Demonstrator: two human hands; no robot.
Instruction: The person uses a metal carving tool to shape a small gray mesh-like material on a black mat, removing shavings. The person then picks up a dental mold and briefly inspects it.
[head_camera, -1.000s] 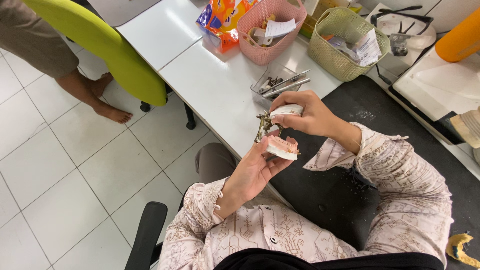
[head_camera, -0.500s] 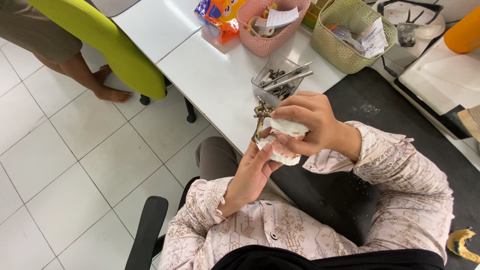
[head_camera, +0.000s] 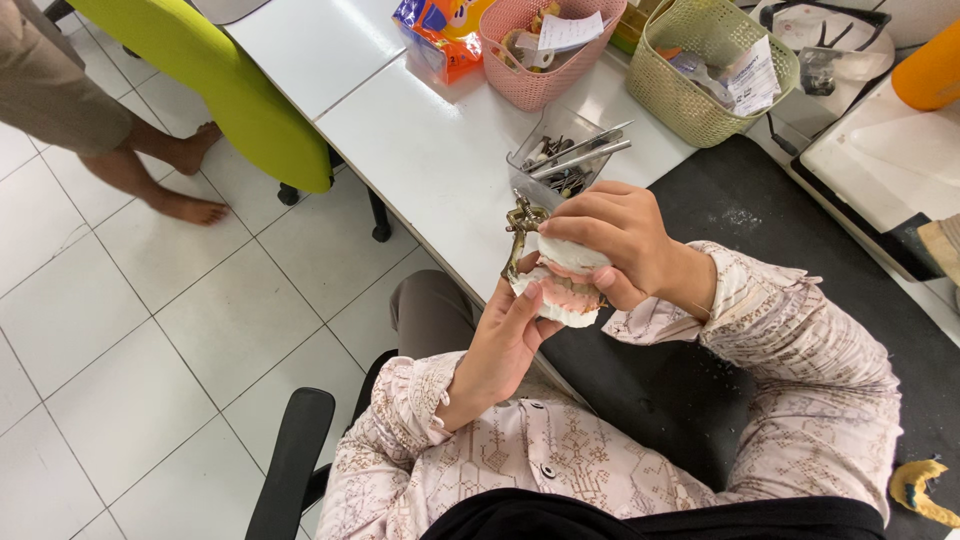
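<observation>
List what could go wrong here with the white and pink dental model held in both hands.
1. The white plaster dental model with pink gums is held by the left hand and right hand past the white table's edge, over the tiled floor; a slip would likely break it.
2. Its brass-coloured metal hinge frame juts out near the clear tray of metal tools and may catch on it.

I've got one hinged dental model (head_camera: 560, 290) in my two hands, left hand (head_camera: 500, 350) under it and right hand (head_camera: 615, 235) over it. On the table I count two woven baskets, one pink basket (head_camera: 520, 75) and one green basket (head_camera: 690, 105), plus one clear tool tray (head_camera: 560, 160) and one orange snack bag (head_camera: 440, 35). One green chair (head_camera: 230, 90) stands off to the side, with another person's two bare feet (head_camera: 195, 175) by it.
</observation>
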